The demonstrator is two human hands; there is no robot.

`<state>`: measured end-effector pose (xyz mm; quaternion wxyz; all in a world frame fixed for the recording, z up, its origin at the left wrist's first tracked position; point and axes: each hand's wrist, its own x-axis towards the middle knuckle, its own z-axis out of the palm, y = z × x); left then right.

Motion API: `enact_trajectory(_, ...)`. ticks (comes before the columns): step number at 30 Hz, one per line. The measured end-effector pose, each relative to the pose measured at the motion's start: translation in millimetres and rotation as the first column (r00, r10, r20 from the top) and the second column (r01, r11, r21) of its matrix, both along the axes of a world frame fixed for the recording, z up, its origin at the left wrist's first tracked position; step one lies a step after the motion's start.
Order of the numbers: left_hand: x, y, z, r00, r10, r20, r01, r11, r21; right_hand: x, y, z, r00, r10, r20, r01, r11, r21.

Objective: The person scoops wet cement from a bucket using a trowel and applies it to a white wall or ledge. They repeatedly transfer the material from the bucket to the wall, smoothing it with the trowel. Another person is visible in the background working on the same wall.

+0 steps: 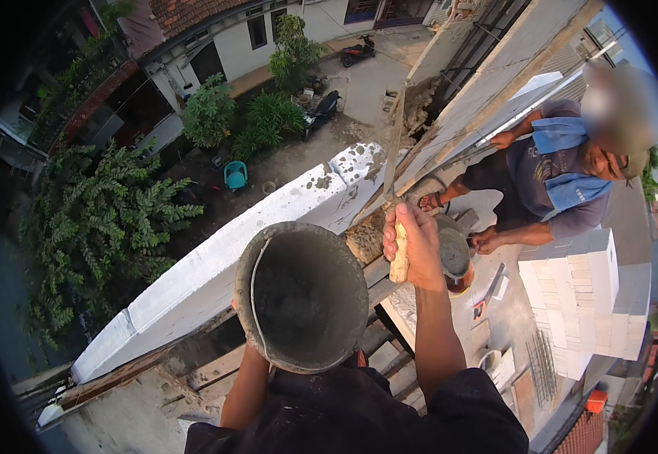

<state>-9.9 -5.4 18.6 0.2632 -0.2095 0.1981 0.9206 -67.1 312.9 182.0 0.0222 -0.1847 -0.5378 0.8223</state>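
My left hand [235, 305], mostly hidden, holds a mortar-stained bucket [302, 295] by its side in front of me. The bucket has dark grey material inside. Just right of it, my right hand [418, 246] grips the pale wooden handle [400, 257] of a trowel-like tool pointing away from me; its metal end is hard to make out. Beyond both hands runs a white block wall [193, 281], with grey mortar blobs [355, 163] on its top at the far end.
At right, a co-worker [571, 181] has a hand beside a second bucket [454, 250] of grey mix. White blocks [571, 303] are stacked below. Boards with gaps [378, 284] lie underfoot. Beyond the wall is a drop to a yard with plants [268, 121] and parked scooters [321, 110].
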Motion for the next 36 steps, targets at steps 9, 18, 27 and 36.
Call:
enact_trajectory(9,-25,4,12,1.0,-0.016,0.015,0.017,0.998,-0.066,117,-16,129,0.869,0.392,0.301,-0.165,-0.343,0.925)
enact_trajectory(18,-70,-10,39,0.951,-0.109,-0.288,0.122,0.992,0.028,135,-67,115,0.797,0.524,0.299,0.194,-0.692,0.695)
enact_trajectory(27,-66,0,6,0.968,-0.096,-0.234,0.09,0.995,-0.038,82,-28,102,0.591,0.377,0.713,-0.361,-0.667,0.652)
enact_trajectory(36,-70,13,12,0.965,-0.11,-0.238,0.118,0.993,0.019,141,-32,42,0.662,0.478,0.578,-0.625,-0.074,0.777)
